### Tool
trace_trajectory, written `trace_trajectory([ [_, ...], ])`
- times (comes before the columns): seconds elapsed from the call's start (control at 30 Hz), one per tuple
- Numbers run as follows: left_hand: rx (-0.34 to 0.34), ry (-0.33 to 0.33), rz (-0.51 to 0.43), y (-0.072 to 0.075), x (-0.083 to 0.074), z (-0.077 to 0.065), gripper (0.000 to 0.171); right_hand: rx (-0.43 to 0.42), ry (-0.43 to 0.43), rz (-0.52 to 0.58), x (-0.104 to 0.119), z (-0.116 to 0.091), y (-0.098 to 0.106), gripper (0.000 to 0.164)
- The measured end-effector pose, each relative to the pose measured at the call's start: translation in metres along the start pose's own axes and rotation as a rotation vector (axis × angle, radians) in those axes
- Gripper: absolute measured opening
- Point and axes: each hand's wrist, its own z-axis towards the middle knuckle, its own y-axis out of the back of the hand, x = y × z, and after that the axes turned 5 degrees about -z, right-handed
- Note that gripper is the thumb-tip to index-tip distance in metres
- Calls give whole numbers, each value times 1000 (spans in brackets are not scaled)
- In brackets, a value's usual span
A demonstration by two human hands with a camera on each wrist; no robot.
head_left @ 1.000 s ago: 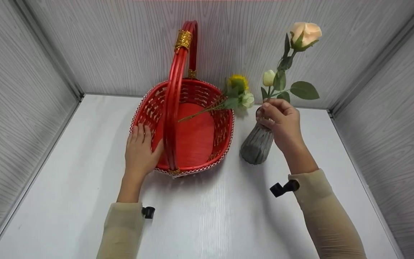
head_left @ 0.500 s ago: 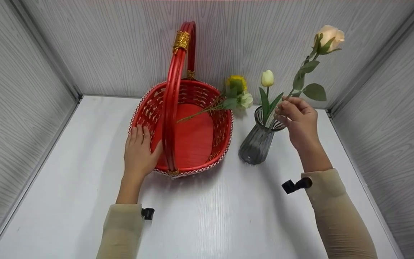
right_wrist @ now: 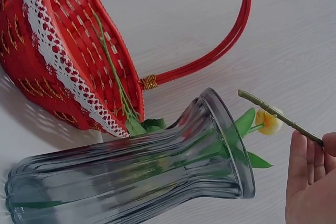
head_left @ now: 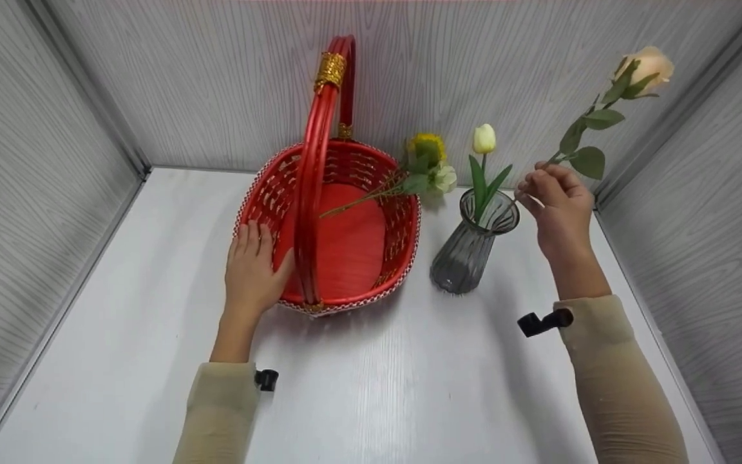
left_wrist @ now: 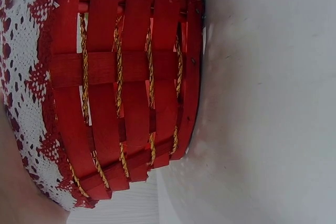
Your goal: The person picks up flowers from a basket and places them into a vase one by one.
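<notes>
One peach rose (head_left: 604, 118), stem pinched in the right hand (head_left: 561, 206), the nearer; bloom toward 1 o'clock, long axis slanting down to a bare end at 8, near the mouth of the glass vase (head_left: 462, 261). Petals pale, leaves green. Left hand (head_left: 252, 267), fingers extended, rests at 8 o'clock on the red basket (head_left: 351, 241).

Looks like a lab-style booth tbh: plain white desk (head_left: 358, 399) under the hands (head_left: 254, 267), grey woodgrain panels (head_left: 216, 77) boxing them in ahead and either side, black gadgets (head_left: 268, 380) at both cuffs.
</notes>
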Motion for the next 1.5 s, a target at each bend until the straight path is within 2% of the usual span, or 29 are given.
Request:
trace_trajectory([
  [0.13, 9, 5, 0, 0, -1, 0, 81, -21, 0, 37, 2, 3, 3, 18],
  [0.27, 4, 0, 1, 0, -1, 0, 80, -35, 5, 28, 1, 5, 5, 19],
  [0.5, -21, -12, 3, 0, -1, 0, 79, -55, 17, -10, -4, 7, 7, 23],
  [0.8, -3, -3, 4, -1, 0, 1, 80, -52, 40, -105, -11, 6, 9, 22],
  [1.03, -9, -8, 6, -2, 1, 1, 80, -32, 27, -144, -15, 8, 4, 20],
  [1.23, -22, -10, 8, -2, 2, 1, 79, 20, 55, -214, -18, 8, 0, 17],
  [1.5, -36, -21, 8, -3, 2, 1, 78, 72, 44, -284, -22, 6, -1, 26],
])
